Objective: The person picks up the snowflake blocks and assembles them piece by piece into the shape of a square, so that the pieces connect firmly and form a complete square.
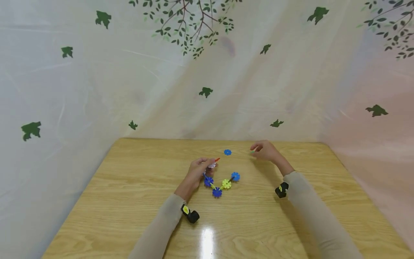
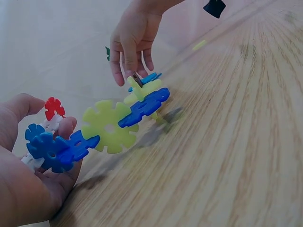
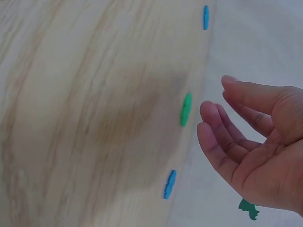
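My left hand (image 1: pixel 198 172) pinches one end of a chain of notched, interlocking plastic discs. Near its fingers are a red disc (image 2: pixel 55 108), a white disc (image 1: pixel 211 165) and a blue disc (image 1: pixel 208 181). From there the chain curves over the table through a dark blue disc (image 1: pixel 217 192) and a yellow disc (image 1: pixel 226 183) to a lighter blue disc (image 1: pixel 235 176). My right hand (image 1: pixel 266 151) hovers near the table's far edge, fingers apart and holding nothing. Just off its fingertips in the right wrist view lies a loose green disc (image 3: pixel 186 109).
Loose blue discs lie either side of the green one, an upper blue disc (image 3: pixel 206 18) and a lower blue disc (image 3: pixel 170 184). The wooden table (image 1: pixel 129 201) ends at a pale hanging cloth (image 1: pixel 161 108) printed with leaves and birds.
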`<state>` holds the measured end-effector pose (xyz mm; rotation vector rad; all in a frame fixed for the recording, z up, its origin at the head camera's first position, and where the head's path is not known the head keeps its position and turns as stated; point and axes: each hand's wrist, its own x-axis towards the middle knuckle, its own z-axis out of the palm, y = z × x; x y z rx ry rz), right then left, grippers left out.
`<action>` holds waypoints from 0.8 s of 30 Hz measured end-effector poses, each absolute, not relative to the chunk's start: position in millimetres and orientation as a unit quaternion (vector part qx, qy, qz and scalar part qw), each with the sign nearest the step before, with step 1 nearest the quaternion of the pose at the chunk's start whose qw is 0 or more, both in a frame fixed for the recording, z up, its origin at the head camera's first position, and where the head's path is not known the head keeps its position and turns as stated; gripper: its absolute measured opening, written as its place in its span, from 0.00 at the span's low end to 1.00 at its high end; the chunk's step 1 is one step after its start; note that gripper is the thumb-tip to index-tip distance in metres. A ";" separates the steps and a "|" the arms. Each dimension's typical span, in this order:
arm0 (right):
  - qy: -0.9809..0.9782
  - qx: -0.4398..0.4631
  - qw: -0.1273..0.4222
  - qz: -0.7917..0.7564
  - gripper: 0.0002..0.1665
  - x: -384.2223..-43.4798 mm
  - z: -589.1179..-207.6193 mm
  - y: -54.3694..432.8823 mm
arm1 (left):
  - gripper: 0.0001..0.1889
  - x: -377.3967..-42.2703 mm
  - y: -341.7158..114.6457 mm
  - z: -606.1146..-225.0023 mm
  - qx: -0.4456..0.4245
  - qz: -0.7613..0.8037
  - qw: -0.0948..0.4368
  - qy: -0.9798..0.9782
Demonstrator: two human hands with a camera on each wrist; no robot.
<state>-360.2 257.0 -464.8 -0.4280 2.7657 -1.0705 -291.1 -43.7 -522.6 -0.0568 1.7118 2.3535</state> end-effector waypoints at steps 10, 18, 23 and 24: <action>0.929 -0.091 0.114 -0.340 0.27 -367.4 -477.1 263.3 | 0.18 -290.8 -45.8 -520.8 -0.005 0.797 0.129 0.590; 0.930 -0.075 0.111 -0.343 0.19 -371.4 -483.5 264.9 | 0.20 -292.1 -44.9 -522.1 -0.010 0.793 0.130 0.595; 0.930 -0.078 0.099 -0.346 0.16 -370.6 -484.4 261.4 | 0.21 -292.2 -45.2 -522.6 -0.009 0.792 0.129 0.597; 0.930 -0.081 0.094 -0.347 0.15 -370.0 -484.5 259.3 | 0.21 -292.2 -45.4 -522.8 -0.009 0.791 0.128 0.598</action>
